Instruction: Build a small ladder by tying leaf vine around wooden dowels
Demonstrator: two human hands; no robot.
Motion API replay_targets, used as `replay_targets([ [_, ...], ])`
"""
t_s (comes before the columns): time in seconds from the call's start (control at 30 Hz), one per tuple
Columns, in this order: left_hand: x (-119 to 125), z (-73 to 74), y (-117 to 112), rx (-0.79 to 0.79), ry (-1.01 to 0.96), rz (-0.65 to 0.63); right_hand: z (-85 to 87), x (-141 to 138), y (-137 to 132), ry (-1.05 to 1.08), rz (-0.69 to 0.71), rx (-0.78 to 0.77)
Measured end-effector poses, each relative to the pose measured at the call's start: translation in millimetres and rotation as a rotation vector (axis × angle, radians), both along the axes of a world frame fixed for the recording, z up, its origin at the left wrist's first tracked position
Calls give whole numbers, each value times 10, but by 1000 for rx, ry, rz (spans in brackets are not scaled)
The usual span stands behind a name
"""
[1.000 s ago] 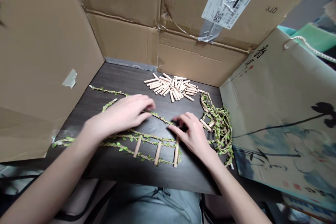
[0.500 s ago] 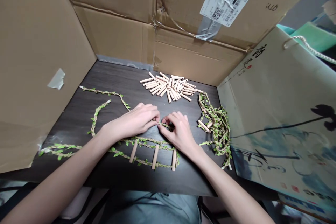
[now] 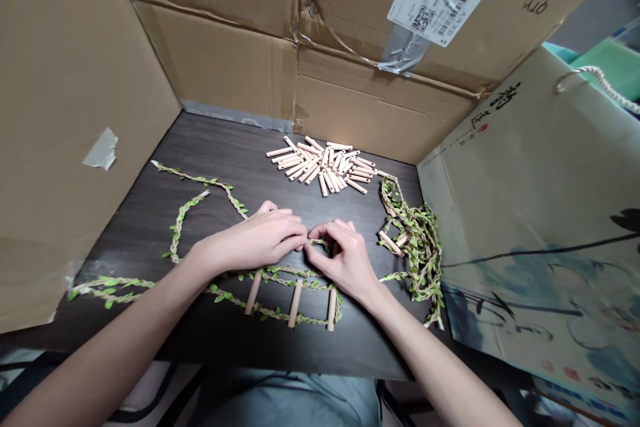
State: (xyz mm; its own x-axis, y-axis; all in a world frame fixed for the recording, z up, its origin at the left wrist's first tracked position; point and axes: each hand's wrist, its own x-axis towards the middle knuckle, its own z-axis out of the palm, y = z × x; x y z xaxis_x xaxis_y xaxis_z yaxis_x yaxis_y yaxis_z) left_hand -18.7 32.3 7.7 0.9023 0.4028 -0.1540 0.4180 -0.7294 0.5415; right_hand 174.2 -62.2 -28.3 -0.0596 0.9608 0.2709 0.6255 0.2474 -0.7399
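Observation:
My left hand [image 3: 260, 237] and my right hand [image 3: 345, 255] meet over the middle of the dark table, both closed in a pinch on a leafy braided rope [image 3: 317, 241]. A bit of the rope loops into my right fingers; what lies under my left fingers is hidden. Just below the hands lies a small rope ladder of the same leafy cord, with wooden rungs; its middle rung [image 3: 295, 304] sits between two others. Another leafy strand [image 3: 220, 184] runs from the upper left towards my left hand.
A heap of drilled wooden dowels [image 3: 325, 165] lies at the back. A tangle of leafy rope [image 3: 423, 250] with a few dowels in it sits on the right. Cardboard walls [image 3: 225, 67] stand behind and left; a printed paper bag [image 3: 505, 213] stands at the right.
My hands have drawn closer together, their fingertips almost touching over the rope. My left hand has shifted slightly right and turned flatter. The camera view has tilted a little.

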Motion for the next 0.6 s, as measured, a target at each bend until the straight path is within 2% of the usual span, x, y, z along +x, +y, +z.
replay_targets([
  [0.33,-8,-62,114,-109,-47,-48,-12,-4,6,-26,1,-7],
  [0.6,-10,-39,122,-140,-56,-36,4,4,1,-59,15,-31],
])
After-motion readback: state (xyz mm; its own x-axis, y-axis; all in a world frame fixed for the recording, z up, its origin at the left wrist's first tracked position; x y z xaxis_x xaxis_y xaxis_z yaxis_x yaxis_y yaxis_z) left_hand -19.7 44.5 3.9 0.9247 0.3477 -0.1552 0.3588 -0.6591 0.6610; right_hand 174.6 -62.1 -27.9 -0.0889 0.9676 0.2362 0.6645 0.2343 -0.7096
